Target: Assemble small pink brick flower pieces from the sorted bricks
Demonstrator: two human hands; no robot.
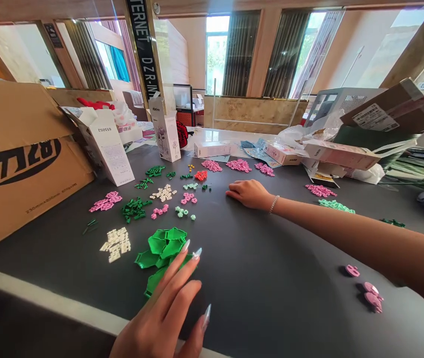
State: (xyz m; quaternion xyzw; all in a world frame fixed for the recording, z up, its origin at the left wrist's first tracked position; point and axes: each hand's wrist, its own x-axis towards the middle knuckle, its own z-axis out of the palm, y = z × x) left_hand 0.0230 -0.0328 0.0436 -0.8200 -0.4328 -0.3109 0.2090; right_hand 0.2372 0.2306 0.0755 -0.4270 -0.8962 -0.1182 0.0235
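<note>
My left hand reaches in from the bottom, fingers apart, its fingertips over a pile of large green leaf-like pieces. My right hand rests on the dark table, fingers curled together; whether anything is under them is hidden. Left of my right hand are small dark green bits, an orange-red pile and pink ring-like pieces. Cream flat pieces lie left of the green leaves. A dark green heap and a cream heap sit behind the leaves.
A large cardboard box stands at the left, beside an open white box. An upright white box stands at the back. Boxes and plastic bags crowd the back right. Pink pieces lie near my right forearm.
</note>
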